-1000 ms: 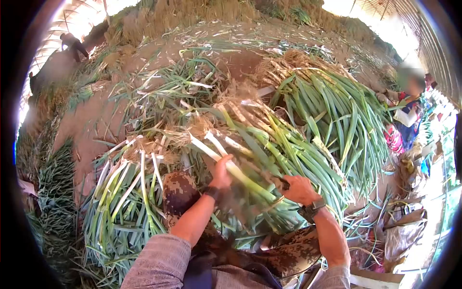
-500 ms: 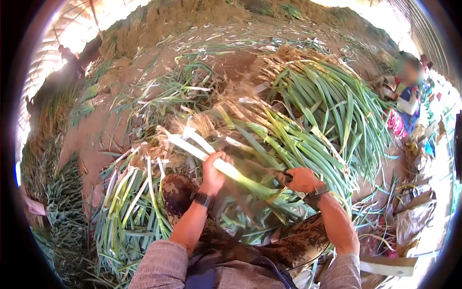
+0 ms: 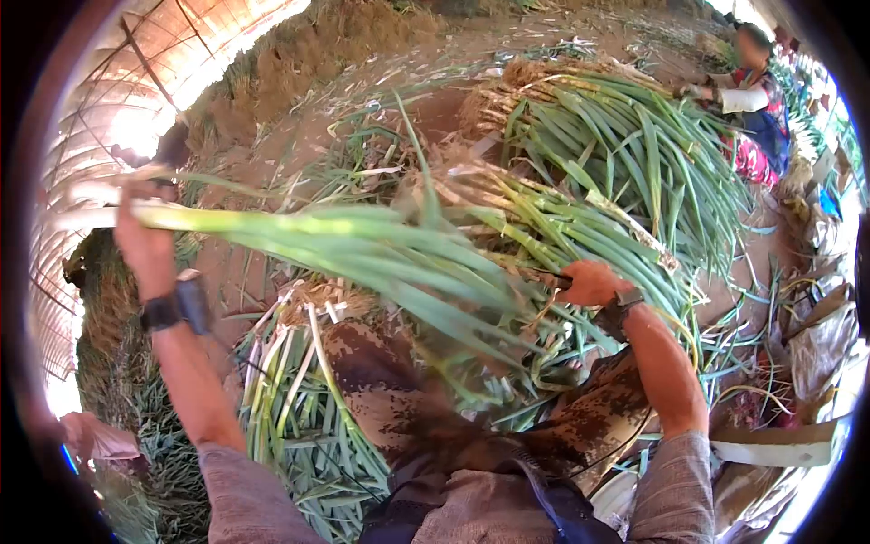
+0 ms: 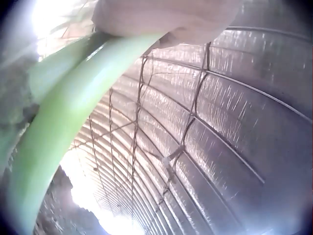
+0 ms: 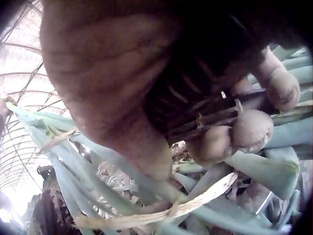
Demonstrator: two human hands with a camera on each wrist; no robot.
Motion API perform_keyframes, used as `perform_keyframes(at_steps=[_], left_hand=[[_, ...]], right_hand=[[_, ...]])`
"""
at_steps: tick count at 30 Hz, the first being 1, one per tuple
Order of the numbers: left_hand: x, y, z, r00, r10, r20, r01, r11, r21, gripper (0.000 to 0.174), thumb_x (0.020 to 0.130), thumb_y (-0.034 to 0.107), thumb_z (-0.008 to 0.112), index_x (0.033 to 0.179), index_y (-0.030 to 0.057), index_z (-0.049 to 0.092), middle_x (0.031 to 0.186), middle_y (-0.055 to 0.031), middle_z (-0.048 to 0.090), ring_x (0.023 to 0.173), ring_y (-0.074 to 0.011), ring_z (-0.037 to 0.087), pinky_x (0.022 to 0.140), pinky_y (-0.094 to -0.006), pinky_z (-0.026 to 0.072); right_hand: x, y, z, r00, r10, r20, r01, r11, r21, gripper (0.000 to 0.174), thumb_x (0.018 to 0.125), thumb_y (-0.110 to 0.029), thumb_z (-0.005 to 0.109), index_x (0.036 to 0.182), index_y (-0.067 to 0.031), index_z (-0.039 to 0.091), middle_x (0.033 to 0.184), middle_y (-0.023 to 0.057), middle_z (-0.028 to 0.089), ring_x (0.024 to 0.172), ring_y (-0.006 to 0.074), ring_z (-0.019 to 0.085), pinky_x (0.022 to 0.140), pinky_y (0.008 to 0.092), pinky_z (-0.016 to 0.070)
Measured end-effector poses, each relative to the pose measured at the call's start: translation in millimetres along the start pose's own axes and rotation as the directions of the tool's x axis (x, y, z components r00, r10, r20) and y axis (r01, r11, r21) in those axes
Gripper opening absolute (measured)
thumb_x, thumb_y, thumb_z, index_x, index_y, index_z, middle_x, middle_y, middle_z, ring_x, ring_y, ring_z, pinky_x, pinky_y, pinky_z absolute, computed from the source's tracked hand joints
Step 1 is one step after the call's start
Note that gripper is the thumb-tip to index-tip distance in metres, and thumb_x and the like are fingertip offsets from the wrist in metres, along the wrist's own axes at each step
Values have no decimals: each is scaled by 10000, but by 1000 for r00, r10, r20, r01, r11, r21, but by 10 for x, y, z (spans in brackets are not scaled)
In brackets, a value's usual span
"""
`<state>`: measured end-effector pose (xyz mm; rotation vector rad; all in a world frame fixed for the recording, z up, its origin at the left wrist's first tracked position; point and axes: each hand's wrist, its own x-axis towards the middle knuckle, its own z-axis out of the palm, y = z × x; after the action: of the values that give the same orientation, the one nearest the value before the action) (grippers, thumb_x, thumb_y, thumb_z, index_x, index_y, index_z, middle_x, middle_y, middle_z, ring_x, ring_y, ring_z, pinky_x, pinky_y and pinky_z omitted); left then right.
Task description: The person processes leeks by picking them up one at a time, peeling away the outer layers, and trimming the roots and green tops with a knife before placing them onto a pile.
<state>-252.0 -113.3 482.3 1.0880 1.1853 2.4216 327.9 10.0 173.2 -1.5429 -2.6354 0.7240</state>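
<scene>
In the head view my left hand (image 3: 145,245) is raised far out to the left, gripping long green onions (image 3: 299,231) by their white stalks. Their blurred leaves trail right, across my lap toward the other hand. The left wrist view has thick pale-green stalks (image 4: 73,103) running down from the hand (image 4: 161,19). My right hand (image 3: 591,284) is low above my right knee, fingers curled around a dark, narrow object (image 3: 553,275) whose kind I cannot tell. Up close, the right hand (image 5: 102,73) shows bent fingertips (image 5: 253,130) over that object, with a dry leaf strip (image 5: 161,215) below.
Green onions lie heaped by my left knee (image 3: 299,426). A bundle (image 3: 544,213) lies ahead, and a larger bundle (image 3: 625,136) behind it. Another person (image 3: 761,104) sits at the far right. A pale board (image 3: 770,449) lies at lower right. A ribbed roof (image 4: 195,122) arches overhead.
My left hand has swung the green onions from in front of me up and far to the left. The right hand stays near my right knee, still gripping the dark object. The head view has shifted.
</scene>
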Motion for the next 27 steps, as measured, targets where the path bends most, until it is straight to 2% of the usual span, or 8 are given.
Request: perform_keyframes(at_steps=[8,12,14,17,20,22,25,27], left_hand=[[639,1093,-711,908,415,53,-345,672,655,309,866,279,756,941,9,626,770,-48,601,617,-148,583,580,-289,499],[250,689,-977,928,280,247,-281,90,955,377,925,333,675,1057,-18,633,742,-96,640,658,-142,589,613,-346,496],[342,248,-1536,864,190,466,-430,-202,880,414,910,313,649,1142,-28,611,827,-227,686,775,-386,676,709,-448,532],[207,-598,-2437,815,-432,386,-537,-311,784,620,853,326,715,1334,-8,513,1283,-317,564,1041,-424,637,859,-485,521],[-383,-1203,-2536,610,-702,367,-647,-174,743,861,741,389,778,1431,3,436,1380,-249,531,1121,-359,626,1008,-447,455],[-816,-1352,-1642,613,-752,243,-393,-22,919,460,822,387,678,997,-39,682,1007,-261,686,943,-360,657,880,-483,486],[-1412,-1741,-464,548,-660,513,-219,479,850,380,928,333,584,924,-37,670,701,-110,633,683,-221,627,656,-395,491],[-1740,-2097,164,328,-802,500,-118,490,864,371,974,322,581,1093,-17,675,958,-99,716,780,-148,668,658,-282,547]], right_hand=[[11,-57,69,986,9,168,6,996,-88,376,710,-374,721,910,-55,716,772,204,664,733,390,634,714,507,493],[14,-39,92,990,55,126,-42,994,-103,383,694,-386,704,900,-64,725,790,206,680,759,400,660,724,489,513],[61,-32,94,985,80,155,-68,994,-82,399,706,-408,727,893,-56,724,816,204,685,789,395,660,744,492,510],[-38,104,116,985,135,104,-125,987,-97,430,729,-443,737,910,-54,724,853,198,692,827,390,661,770,494,509],[-74,43,60,992,122,35,-118,990,-81,453,747,-460,711,989,-78,725,885,191,700,853,389,661,799,492,514],[-91,-7,-28,970,226,90,-217,971,-103,461,747,-456,704,1023,-88,724,940,189,704,907,387,661,831,491,513],[-44,34,-23,971,233,54,-219,958,-184,452,757,-446,670,1005,-71,718,958,214,698,950,399,656,851,503,508],[-2,130,70,972,231,45,-215,949,-229,447,754,-439,668,991,-63,718,951,215,698,944,404,654,849,507,505]])
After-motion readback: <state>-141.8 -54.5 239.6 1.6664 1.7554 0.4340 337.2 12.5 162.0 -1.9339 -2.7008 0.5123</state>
